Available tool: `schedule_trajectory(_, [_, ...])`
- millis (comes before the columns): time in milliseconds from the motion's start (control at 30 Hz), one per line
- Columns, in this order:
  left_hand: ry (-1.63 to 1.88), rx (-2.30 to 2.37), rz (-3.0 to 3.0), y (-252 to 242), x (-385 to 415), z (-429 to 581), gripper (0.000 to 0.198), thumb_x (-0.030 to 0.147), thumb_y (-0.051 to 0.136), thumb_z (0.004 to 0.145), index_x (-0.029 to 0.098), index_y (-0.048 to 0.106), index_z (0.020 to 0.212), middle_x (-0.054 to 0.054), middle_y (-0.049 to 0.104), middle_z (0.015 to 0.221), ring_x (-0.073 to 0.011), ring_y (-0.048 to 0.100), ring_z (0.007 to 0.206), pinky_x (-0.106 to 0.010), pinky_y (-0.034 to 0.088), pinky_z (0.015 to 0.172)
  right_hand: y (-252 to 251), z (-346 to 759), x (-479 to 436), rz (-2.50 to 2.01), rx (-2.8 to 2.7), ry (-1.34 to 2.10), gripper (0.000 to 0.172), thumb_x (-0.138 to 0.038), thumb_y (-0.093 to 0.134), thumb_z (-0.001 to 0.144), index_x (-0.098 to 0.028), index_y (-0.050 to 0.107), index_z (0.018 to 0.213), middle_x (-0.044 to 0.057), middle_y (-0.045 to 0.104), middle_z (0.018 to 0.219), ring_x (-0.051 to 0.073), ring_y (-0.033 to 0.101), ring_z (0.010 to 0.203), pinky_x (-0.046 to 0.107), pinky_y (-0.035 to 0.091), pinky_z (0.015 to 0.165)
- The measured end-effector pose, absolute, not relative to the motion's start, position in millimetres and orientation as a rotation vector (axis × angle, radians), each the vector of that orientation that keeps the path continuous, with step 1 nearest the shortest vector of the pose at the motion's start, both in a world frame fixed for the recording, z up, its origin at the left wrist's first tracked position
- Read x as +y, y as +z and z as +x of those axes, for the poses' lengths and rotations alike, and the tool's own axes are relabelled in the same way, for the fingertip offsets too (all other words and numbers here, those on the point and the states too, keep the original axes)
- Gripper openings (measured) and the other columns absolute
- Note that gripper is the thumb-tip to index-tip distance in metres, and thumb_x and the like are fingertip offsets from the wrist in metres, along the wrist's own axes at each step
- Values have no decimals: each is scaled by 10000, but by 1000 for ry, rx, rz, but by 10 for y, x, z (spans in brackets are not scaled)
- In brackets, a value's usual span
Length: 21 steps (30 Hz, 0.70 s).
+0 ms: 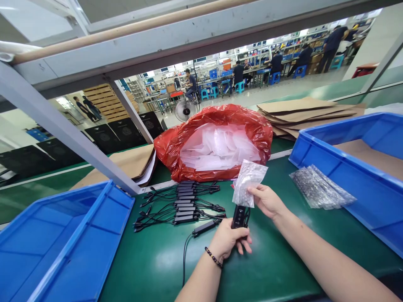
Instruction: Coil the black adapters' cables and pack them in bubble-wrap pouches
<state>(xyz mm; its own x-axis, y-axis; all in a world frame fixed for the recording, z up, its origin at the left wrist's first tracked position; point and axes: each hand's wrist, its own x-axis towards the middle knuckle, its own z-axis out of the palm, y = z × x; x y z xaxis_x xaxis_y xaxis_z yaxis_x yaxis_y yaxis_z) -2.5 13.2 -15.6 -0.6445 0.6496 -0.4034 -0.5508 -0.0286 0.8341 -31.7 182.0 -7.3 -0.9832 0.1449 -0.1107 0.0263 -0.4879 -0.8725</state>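
Observation:
My left hand (231,239) is closed around a black inline controller (239,216) with small markings on its face and folded black cable at its side. In my right hand (264,200), thumb and fingers pinch a clear bubble-wrap bag (247,180), whose lower end covers the top of the controller. Just left of my left hand lies a single black cable with an inline box (204,227). Beyond it, several similar black cables (185,204) are lined up in a row on the green tabletop (151,260). A stack of bubble-wrap bags (319,188) rests to the right.
A red plastic bag (217,115) full of white translucent sheets stands at the back. Blue bins flank me, one on the left (72,247) and one on the right (343,172). Brown cardboard sheets (305,113) lie behind. A metal frame post (72,130) slants at left.

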Motion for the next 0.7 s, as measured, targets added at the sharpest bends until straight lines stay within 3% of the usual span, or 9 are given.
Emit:
schedule_trajectory(100, [1873, 1410, 79, -134, 127, -45, 355, 296, 679, 562, 109, 507, 811, -25, 603, 522, -132, 569, 376, -146, 372, 289, -19, -260, 1828, -109, -1897, 2602, 292, -320, 810, 516, -147, 717, 732, 61, 703, 763, 190, 621, 764, 338, 448, 826])
schedule_trajectory(200, [1915, 1388, 82, -128, 118, -50, 548, 281, 683, 570, 135, 428, 1033, -2, 613, 528, -143, 575, 385, -162, 402, 316, 10, -241, 1864, -27, -1942, 2548, 361, -409, 740, 620, -170, 705, 888, 62, 697, 871, 198, 610, 840, 353, 436, 843])
schedule_trajectory(267, [1916, 1360, 93, -137, 119, -45, 641, 275, 685, 574, 154, 368, 1118, 6, 618, 531, -148, 579, 392, -170, 415, 330, 3, -248, 1894, -12, -1940, 2502, 370, -471, 675, 678, -165, 702, 884, 66, 693, 854, 208, 605, 845, 375, 432, 849])
schedule_trajectory(367, [1941, 1357, 79, -148, 132, -38, 564, 285, 698, 565, 145, 414, 1033, -5, 619, 536, -145, 575, 392, -177, 420, 338, -22, -260, 1907, 113, -2132, 2439, 373, -477, 638, 711, -132, 704, 835, 84, 684, 788, 235, 601, 843, 419, 422, 867])
schedule_trajectory(433, [1986, 1372, 45, -143, 143, -42, 439, 298, 708, 558, 126, 472, 887, -23, 616, 541, -140, 573, 399, -180, 420, 346, -39, -248, 1865, 196, -2168, 2378, 405, -475, 590, 752, -140, 672, 965, 90, 674, 859, 238, 594, 879, 436, 419, 882])
schedule_trajectory(500, [2062, 1379, 1, -132, 150, -56, 355, 306, 714, 561, 114, 504, 774, -36, 613, 552, -135, 575, 416, -180, 414, 356, -64, -209, 1773, 269, -2101, 2292, 522, -472, 564, 770, -182, 530, 1203, 92, 634, 1015, 228, 578, 948, 430, 425, 890])
schedule_trajectory(600, [2236, 1333, -65, -123, 151, -81, 303, 305, 716, 586, 104, 549, 739, -27, 605, 558, -118, 561, 436, -187, 410, 388, -143, -102, 1572, 431, -2188, 1989, 920, -412, 682, 668, -228, 165, 1407, 115, 515, 1213, 234, 534, 1056, 417, 427, 907])
schedule_trajectory(633, [2291, 1299, -82, -125, 149, -86, 287, 305, 714, 599, 106, 562, 740, -22, 603, 559, -110, 550, 439, -191, 409, 403, -177, -64, 1503, 492, -2273, 1825, 1001, -368, 716, 630, -223, 112, 1415, 125, 487, 1243, 245, 514, 1086, 419, 421, 919])
schedule_trajectory(700, [2384, 1212, -90, -132, 144, -86, 246, 299, 707, 625, 111, 580, 720, -14, 599, 558, -101, 540, 462, -203, 422, 455, -237, -5, 1391, 592, -2389, 1483, 942, -265, 701, 637, -209, 157, 1405, 128, 491, 1233, 253, 499, 1108, 413, 414, 936])
